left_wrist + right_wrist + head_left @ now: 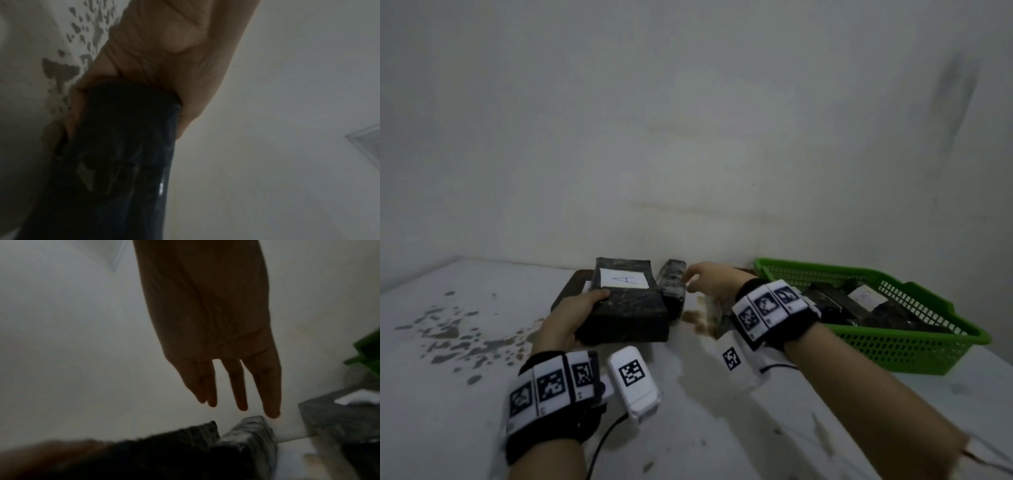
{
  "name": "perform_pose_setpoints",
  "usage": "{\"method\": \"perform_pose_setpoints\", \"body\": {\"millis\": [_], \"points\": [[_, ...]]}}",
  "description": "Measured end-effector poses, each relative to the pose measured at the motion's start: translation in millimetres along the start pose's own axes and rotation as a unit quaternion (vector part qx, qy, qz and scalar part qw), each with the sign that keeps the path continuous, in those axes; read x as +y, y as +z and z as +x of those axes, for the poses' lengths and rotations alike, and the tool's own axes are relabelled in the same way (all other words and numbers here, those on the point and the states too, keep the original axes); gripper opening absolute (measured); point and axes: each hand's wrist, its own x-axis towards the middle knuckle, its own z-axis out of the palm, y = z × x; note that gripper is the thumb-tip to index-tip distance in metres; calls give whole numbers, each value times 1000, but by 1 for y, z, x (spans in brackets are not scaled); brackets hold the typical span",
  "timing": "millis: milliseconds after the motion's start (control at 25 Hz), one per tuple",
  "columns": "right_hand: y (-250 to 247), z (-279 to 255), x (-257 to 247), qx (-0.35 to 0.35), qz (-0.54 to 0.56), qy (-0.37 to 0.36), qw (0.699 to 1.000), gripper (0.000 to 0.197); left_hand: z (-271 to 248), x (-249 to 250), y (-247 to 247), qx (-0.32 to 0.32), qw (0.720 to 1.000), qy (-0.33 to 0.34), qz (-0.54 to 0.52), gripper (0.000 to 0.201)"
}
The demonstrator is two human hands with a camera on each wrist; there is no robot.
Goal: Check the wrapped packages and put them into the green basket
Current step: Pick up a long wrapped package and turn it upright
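My left hand grips the big labelled package by its near left corner, thumb on top, lifting it off the counter near the back wall. My right hand is empty, fingers straight, reaching for the small package just beside the big one. The basket sits at the counter's right side, already holding packages. The one-corner grip worries me: the slick wrap could let the big package tip or slide out. My reaching fingers might also knock the small one away. I cannot tell what lies under the big package, and the wrist views are dark and blurred.
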Motion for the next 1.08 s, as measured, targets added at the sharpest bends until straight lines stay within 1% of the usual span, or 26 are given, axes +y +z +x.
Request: {"method": "perform_pose_setpoints", "body": {"millis": [40,80,160,200,280,360,440,560,680,720,760,800,880,960,1080], "points": [[2,14,-5,-16,-82,-15,996,43,6,-3,-2,2,1000,-3,-4,50],[4,29,-8,-39,-138,-25,989,48,11,-6,-3,2,1000,-5,-5,49],[9,57,-11,-90,-197,-39,975,56,18,-10,-8,2,1000,-4,5,44],[12,69,-12,-111,-207,-40,971,60,21,-11,-10,2,1000,0,11,39],[17,83,-12,-142,-174,-26,974,64,22,-11,-9,3,1000,17,22,32],[18,89,-13,-152,-144,-20,978,61,22,-11,-7,-2,998,40,40,35],[19,92,-10,-110,-163,-23,980,56,25,-14,-3,-3,997,60,53,39],[25,97,-1,-50,-185,-22,981,48,25,-16,2,0,996,68,54,32],[36,103,3,53,-137,21,989,37,25,-16,4,-3,996,82,31,24],[36,105,1,57,-125,37,990,28,25,-16,4,-6,997,81,19,21],[32,106,-2,47,-118,50,991,18,24,-16,5,-10,997,78,8,17],[28,105,-6,43,-108,57,992,14,25,-16,7,-15,997,72,-1,13],[11,99,-10,66,-84,73,992,25,24,-16,11,-24,997,67,-8,4],[-9,89,-10,104,-68,87,988,33,26,-18,14,-41,997,65,-9,5],[-35,78,-6,149,-37,91,984,30,26,-20,22,-64,996,54,-34,10]]}}
